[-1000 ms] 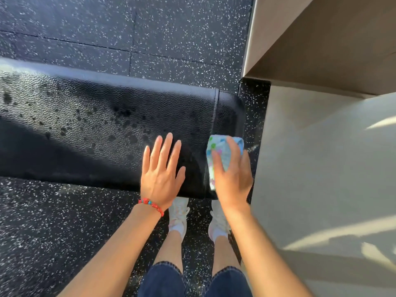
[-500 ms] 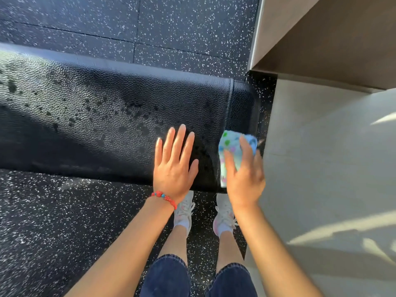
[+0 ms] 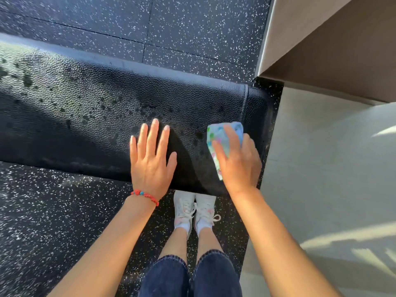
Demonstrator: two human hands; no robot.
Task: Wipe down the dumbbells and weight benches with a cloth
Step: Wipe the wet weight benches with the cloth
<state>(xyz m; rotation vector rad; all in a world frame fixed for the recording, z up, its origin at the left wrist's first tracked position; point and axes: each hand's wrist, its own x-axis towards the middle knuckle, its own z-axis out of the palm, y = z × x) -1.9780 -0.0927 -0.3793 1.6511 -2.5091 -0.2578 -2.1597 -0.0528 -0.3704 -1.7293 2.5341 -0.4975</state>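
Spanning frame from 9 o'clock to 2 o'clock: black padded weight bench (image 3: 90,116), dark wet spots on top. Left hand (image 3: 151,162) at centre, flat on pad, fingers straight, slightly apart, red bracelet (image 3: 145,196) on wrist. Right hand (image 3: 237,161) at 3 o'clock of it, fingers curled over folded blue patterned cloth (image 3: 218,136), pressing it on bench end. White sneakers (image 3: 194,209) at 6 o'clock.

Black rubber floor (image 3: 192,28) flecked with white runs across the top and lower left, with thin seams between its tiles. On the right lies a pale smooth floor (image 3: 332,168) crossed by streaks of sunlight. A beige wall (image 3: 321,39) rises at the upper right. Two white laced sneakers (image 3: 194,209) stand together on the rubber, below blue jeans (image 3: 188,277). A red beaded bracelet (image 3: 145,195) circles one wrist.
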